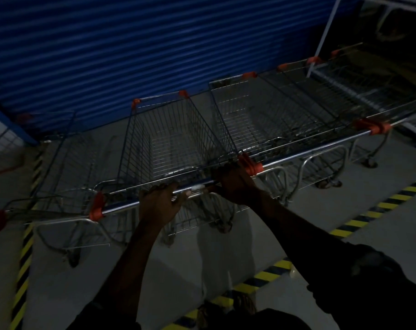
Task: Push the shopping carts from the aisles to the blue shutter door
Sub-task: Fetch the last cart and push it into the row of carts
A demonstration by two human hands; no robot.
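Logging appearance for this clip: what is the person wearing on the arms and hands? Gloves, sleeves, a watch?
No gloves: the left hand and right hand are bare. The arms are uncovered until a dark left sleeve and dark right sleeve begin higher up. No watch, ring or band shows, though dim light could hide one.

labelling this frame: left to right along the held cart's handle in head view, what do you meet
along the handle: orange end cap, left hand, right hand, second orange end cap, next cart's orange cap
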